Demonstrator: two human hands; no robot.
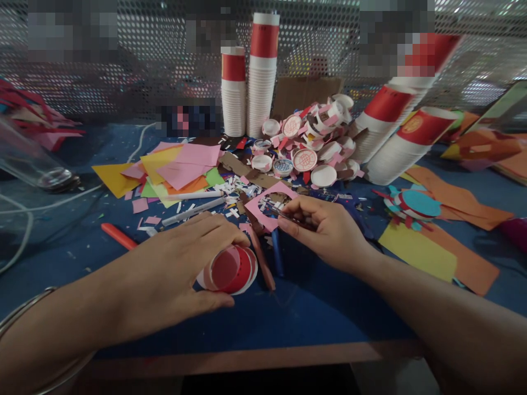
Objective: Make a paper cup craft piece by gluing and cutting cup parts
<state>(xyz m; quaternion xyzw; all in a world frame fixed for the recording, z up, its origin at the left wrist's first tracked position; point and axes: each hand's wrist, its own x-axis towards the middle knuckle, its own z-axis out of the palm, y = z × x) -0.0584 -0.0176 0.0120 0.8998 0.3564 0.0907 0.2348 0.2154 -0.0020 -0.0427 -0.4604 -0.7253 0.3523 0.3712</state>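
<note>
My left hand (pixel 193 258) is closed around a red and white paper cup (pixel 242 271) that lies on its side near the front of the table. A pink disc (pixel 225 267) shows at the cup's round end, between thumb and fingers. My right hand (pixel 325 227) is closed in a pinch on a slim dark metal tool (pixel 302 220) that looks like small scissors; the fingers hide most of it. Its thin tip reaches over a pink paper piece (pixel 255 206) with a round hole. Whether the fingers also grip that paper, I cannot tell.
Tall paper cup stacks (pixel 262 93) stand behind a heap of small cut cup pieces (pixel 304 159). More cup stacks (pixel 389 145) lean at the right. Coloured paper sheets (pixel 189 164), scraps and pens (pixel 193 211) lie around. A turquoise-topped cup piece (pixel 420 204) sits right.
</note>
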